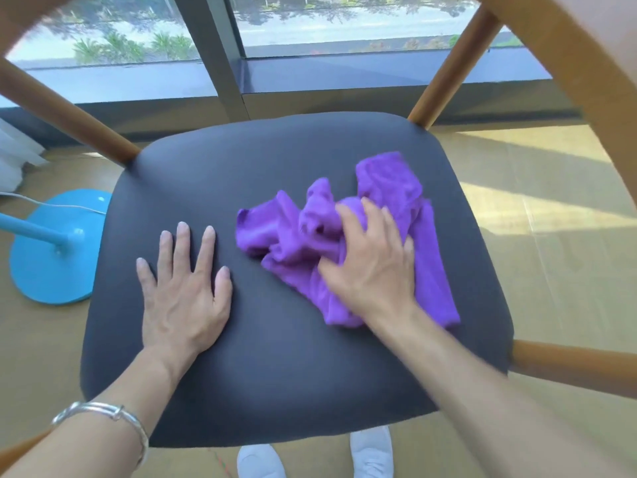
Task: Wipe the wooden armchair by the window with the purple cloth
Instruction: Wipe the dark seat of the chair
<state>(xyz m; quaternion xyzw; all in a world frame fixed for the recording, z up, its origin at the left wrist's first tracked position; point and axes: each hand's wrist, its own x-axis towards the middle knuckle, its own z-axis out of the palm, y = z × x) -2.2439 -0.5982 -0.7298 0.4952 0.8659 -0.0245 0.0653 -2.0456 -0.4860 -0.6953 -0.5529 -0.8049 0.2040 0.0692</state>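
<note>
The wooden armchair's dark padded seat [275,357] fills the middle of the view, with wooden posts [451,70] rising at its corners and a curved wooden rail overhead. A crumpled purple cloth [286,232] lies on the right half of the seat. My right hand [372,267] presses down on the cloth with its fingers bunched into the fabric, and looks motion-blurred. My left hand [186,294] lies flat on the bare seat left of the cloth, fingers spread, holding nothing. A silver bangle sits on my left wrist.
A large window [344,32] with a dark sill runs behind the chair. A blue round lamp base [44,270] with a white cable stands on the floor at the left. White curtain fabric shows at the far left. My white shoes [372,457] are under the seat's front edge.
</note>
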